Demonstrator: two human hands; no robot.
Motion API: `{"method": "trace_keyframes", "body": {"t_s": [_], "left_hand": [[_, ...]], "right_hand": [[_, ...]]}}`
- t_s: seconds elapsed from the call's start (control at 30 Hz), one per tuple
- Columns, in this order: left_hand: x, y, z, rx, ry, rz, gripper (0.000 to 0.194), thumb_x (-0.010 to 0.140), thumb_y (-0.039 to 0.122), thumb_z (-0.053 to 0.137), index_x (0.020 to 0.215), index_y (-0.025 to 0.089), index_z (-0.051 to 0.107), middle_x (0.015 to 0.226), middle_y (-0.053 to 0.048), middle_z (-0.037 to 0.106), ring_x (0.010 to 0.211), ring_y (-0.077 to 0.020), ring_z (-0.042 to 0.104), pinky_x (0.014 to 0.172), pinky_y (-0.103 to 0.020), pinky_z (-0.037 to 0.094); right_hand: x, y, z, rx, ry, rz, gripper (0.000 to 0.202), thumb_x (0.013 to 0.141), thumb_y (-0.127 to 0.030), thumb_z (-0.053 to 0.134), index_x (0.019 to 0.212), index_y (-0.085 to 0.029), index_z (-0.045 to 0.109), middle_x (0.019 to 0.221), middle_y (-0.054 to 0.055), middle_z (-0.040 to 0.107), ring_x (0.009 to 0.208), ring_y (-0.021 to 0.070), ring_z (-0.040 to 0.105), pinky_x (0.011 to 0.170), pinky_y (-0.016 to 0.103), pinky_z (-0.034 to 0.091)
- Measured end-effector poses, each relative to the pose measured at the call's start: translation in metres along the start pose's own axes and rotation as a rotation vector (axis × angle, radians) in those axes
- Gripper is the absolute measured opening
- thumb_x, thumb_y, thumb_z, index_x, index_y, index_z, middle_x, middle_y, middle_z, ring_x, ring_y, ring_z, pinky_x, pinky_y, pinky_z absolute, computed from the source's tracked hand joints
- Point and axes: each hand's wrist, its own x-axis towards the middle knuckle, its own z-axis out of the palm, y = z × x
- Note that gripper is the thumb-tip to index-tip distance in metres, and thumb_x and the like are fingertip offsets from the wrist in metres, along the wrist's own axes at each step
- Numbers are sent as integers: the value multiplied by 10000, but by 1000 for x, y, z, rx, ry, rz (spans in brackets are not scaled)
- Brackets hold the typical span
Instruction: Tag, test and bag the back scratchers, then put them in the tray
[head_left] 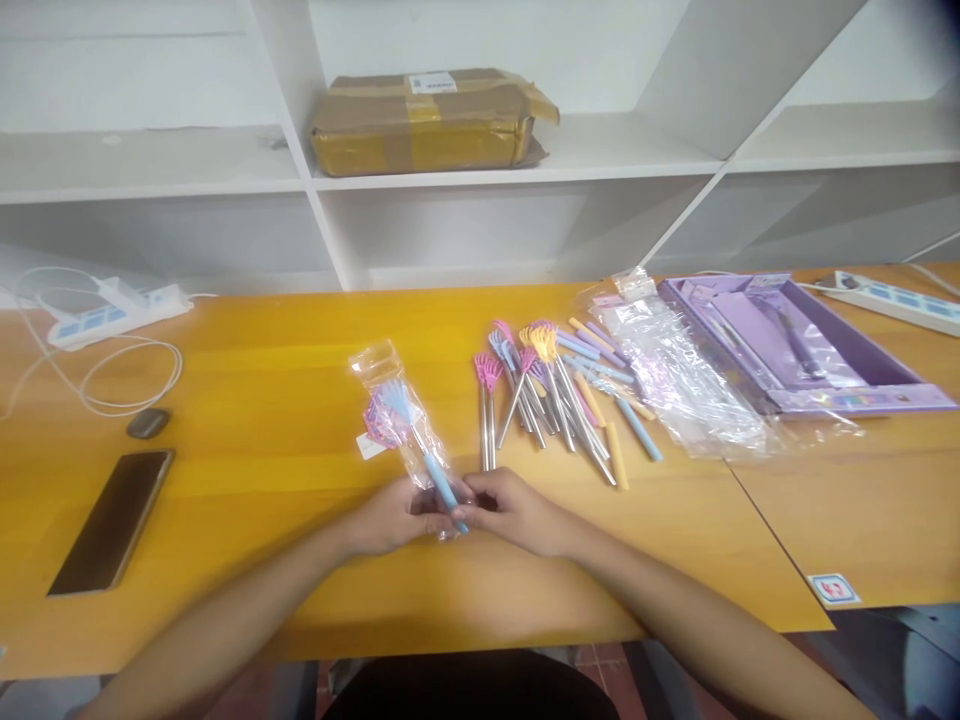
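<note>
A blue back scratcher (441, 478) with a claw-shaped head lies inside a clear plastic bag (373, 362), its head pointing away from me. A pink and purple card (381, 420) shows beside the head, with a small white tag (369, 446) at its edge. My left hand (394, 515) is closed on the bag's near end from the left. From the right, my right hand (517, 512) pinches the same end by the handle's tip. Just beyond it lies a pile of back scratchers (536, 385) with steel rods and pink, blue, yellow and purple heads.
Loose coloured handles (616, 455) lie right of the pile, next to a stack of clear bags (667, 370). Further right is an open purple box (862, 375). A phone (112, 520), black case (148, 423) and power strip (120, 315) are left. Shelves hold a carton (424, 120).
</note>
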Motion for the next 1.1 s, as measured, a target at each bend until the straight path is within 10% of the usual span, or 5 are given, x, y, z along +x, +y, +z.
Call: {"method": "trace_keyframes", "body": {"t_s": [0.7, 1.1], "left_hand": [[2, -2, 0, 137, 102, -12, 506, 760, 515, 934, 969, 148, 656, 831, 1, 624, 766, -147, 575, 714, -280, 480], [4, 6, -13, 159, -80, -3, 416, 920, 540, 794, 1013, 154, 667, 843, -25, 676, 733, -147, 650, 740, -303, 555]], "right_hand": [[-1, -3, 4, 84, -92, -63, 483, 1074, -568, 557, 874, -144, 670, 760, -31, 487, 700, 105, 430, 661, 239, 341], [1, -10, -7, 193, -173, -28, 550, 1089, -632, 479, 948, -147, 696, 750, -11, 551, 646, 112, 447, 622, 245, 378]]}}
